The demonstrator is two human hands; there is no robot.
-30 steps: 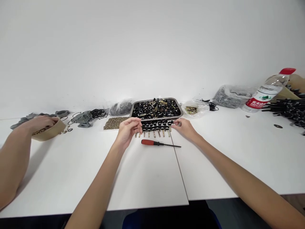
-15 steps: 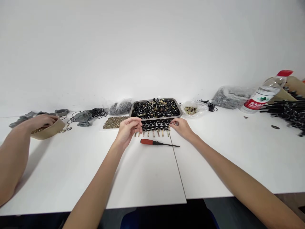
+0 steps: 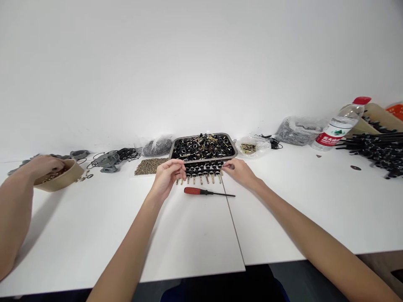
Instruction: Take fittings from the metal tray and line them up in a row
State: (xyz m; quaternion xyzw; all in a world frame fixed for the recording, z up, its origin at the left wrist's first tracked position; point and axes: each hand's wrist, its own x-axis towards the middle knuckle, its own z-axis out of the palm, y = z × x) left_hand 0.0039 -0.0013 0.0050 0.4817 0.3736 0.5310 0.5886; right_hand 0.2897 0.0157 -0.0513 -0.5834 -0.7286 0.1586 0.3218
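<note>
Rows of black parts with brass-coloured stems [image 3: 201, 171] lie in front of a metal tray [image 3: 237, 152] heaped with similar pieces. My left hand [image 3: 169, 176] is at the left end of the rows, its fingers curled together; whatever they hold is too small to name. At the right end, my right hand [image 3: 241, 171] pinches with thumb and forefinger, and the thing between them cannot be made out. A red-handled screwdriver [image 3: 197, 191] lies flat on the table just in front of the rows.
Another person's hand [image 3: 47, 165] reaches into a beige bowl [image 3: 64, 180] at the left. Small brass pieces [image 3: 151, 166], grey housings [image 3: 108, 161] and plastic bags [image 3: 253, 147] line the back. A water bottle [image 3: 335, 131] and black rods [image 3: 378, 151] are at the right.
The view has shifted slightly, so the table things appear a little lower and further left. Both my hands keep nearly the same pose by the rows.
</note>
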